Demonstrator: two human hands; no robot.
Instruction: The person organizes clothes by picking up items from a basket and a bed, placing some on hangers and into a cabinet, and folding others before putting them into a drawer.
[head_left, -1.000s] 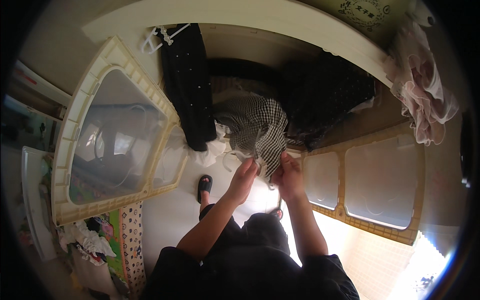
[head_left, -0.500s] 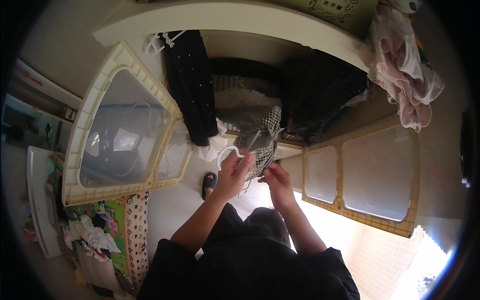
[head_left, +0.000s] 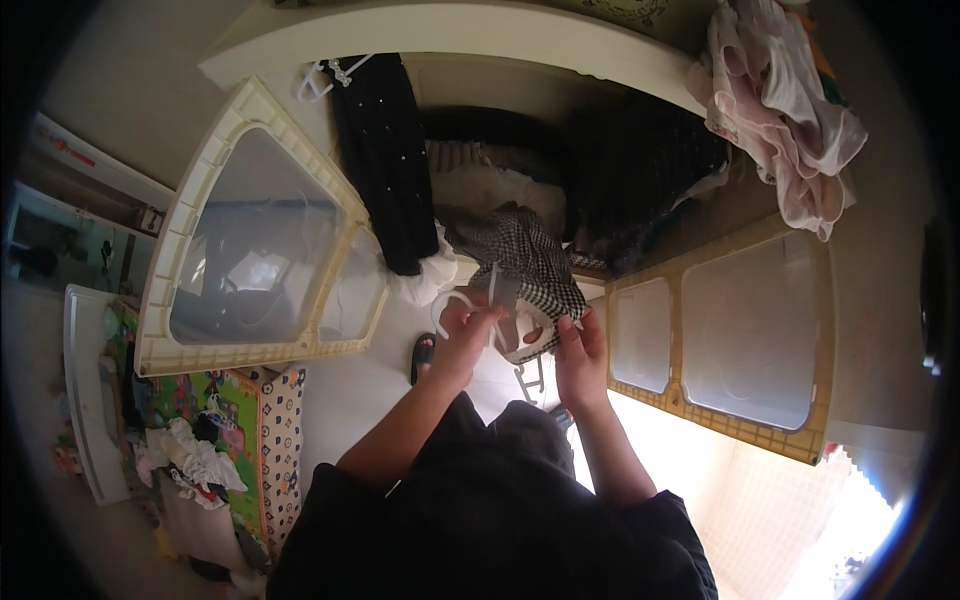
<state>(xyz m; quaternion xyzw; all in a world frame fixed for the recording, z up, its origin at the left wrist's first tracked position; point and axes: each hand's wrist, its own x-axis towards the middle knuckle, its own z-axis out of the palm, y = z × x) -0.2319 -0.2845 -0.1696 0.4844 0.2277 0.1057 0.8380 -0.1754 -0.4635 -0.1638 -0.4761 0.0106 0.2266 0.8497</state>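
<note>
My left hand is closed around a white clothes hanger, whose curved hook sticks out to the left of my fingers. Black-and-white checked fabric, apparently a garment, hangs down in front of me and reaches back into the cabinet. Its lower opening shows a pale inside. With thumb and fingers, my right hand pinches the garment's right edge. Part of the hanger lies against the cloth, so how far it sits inside I cannot tell.
An open cabinet holds black studded clothing on the left and dark clothes on the right. Its left door and right door stand open. Pink cloth hangs at upper right. Clothes lie on a patterned surface at left.
My right hand has moved right and slightly up, drawing the garment's edge with it. The cloth now spreads wider, and its opening shows. My left hand still holds the hanger.
</note>
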